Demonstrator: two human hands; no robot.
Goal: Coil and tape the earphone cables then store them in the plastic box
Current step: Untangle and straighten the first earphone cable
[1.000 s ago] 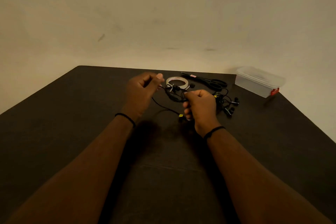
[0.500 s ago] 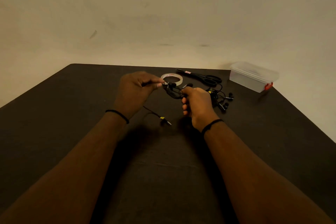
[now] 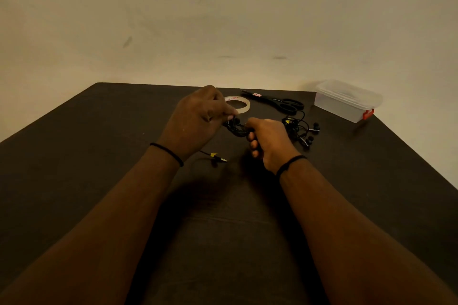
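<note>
On the dark worktop [image 3: 99, 156] the lidded clear plastic box [image 3: 347, 100] is sitting shut and unfilled at far right, black scissors [image 3: 285, 103] and clear tape roll [image 3: 244, 104] lying unused; a tangled black earphone pile [image 3: 301, 131] is waiting. Left hand [image 3: 198, 119] and right hand [image 3: 270, 138] are pinching a half-wound black earphone coil [image 3: 236, 129], grip closed, plug [image 3: 218, 157] trailing
</note>
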